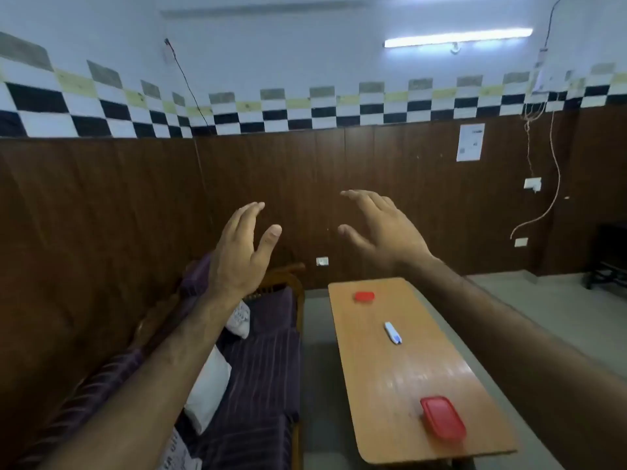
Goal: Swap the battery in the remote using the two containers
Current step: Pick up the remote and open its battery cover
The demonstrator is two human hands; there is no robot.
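From the head view, both arms reach out in front of the wood-panelled wall. The left hand (242,254) and right hand (383,228) are raised, palms facing each other, fingers spread, holding nothing. Below them a long wooden table (400,378) carries the remote (393,332) lying near its middle. A red-lidded container (364,296) sits at the far end, a second container (442,418) at the near end, all three well apart. A purple sofa (261,368) with white cushions stands left of the table.
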